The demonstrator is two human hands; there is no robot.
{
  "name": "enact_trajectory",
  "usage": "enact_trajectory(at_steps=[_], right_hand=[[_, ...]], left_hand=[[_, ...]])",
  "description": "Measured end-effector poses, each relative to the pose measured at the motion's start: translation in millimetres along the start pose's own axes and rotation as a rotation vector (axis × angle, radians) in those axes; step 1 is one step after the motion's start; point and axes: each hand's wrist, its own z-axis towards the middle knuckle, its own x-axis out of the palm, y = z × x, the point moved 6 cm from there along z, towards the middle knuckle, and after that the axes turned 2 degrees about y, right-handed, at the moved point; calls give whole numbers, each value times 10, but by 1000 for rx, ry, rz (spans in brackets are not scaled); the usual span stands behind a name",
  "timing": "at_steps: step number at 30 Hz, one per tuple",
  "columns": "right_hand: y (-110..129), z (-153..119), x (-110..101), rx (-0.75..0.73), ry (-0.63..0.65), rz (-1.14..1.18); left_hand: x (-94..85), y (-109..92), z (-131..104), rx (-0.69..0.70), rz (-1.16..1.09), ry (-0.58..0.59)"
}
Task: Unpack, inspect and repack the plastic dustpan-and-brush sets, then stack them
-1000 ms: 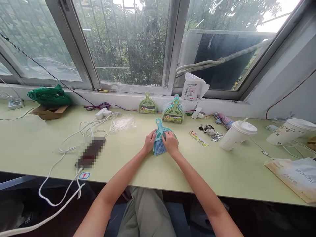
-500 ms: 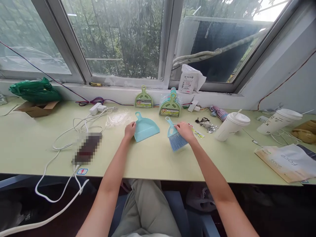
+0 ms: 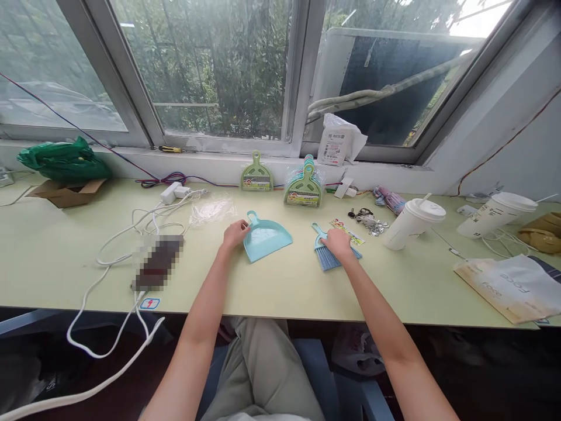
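My left hand (image 3: pixel 235 235) pinches the left edge of a light blue dustpan (image 3: pixel 268 238), which lies on the table with its handle pointing to the window and its inside facing up. To the right, my right hand (image 3: pixel 339 243) is on a small matching hand brush (image 3: pixel 325 256), its fingers over the brush body and partly hidden. The bristles spread out on both sides below that hand. A printed label card (image 3: pixel 356 238) lies just beyond my right hand. Dustpan and brush lie apart from each other.
Green packaged dustpan sets (image 3: pixel 303 193) stand against the sill. Clear plastic wrapping (image 3: pixel 213 211) lies at left, near white cables and a blurred dark device (image 3: pixel 158 263). On the right are keys (image 3: pixel 371 222), a white cup (image 3: pixel 409 227) and a paper packet (image 3: pixel 511 287).
The dustpan has shifted right and toward me and now lies flatter, its inside showing. The brush has moved right and down onto the table with my right hand, uncovering more of the label card.
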Motion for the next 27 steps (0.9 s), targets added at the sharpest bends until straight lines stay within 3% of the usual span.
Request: enact_trajectory(at_steps=[3,7,10,13,16,21,27], right_hand=[[122,14,-91,-20,18,79],[641,-112,-288,-193,-106,183],[1097,-244,-334,-326,-138,89],[1356,-301,-332,-402,-145,-3],[1391,-286,-335,-424,-133,-10],[1330,-271,-367,-441,-88,10],[1344,-257,-336,-469,9,2]], left_hand=[[83,-117,-55,38,77,-2],[280,-437,-197,138,136,6],[434,-706,-323,304,83,52],[482,-895,-428,524,66,45],[414,-934,-447,621,178,-82],[301,-872,-393,610,243,-248],[358,-863,-372,636,233,-216]])
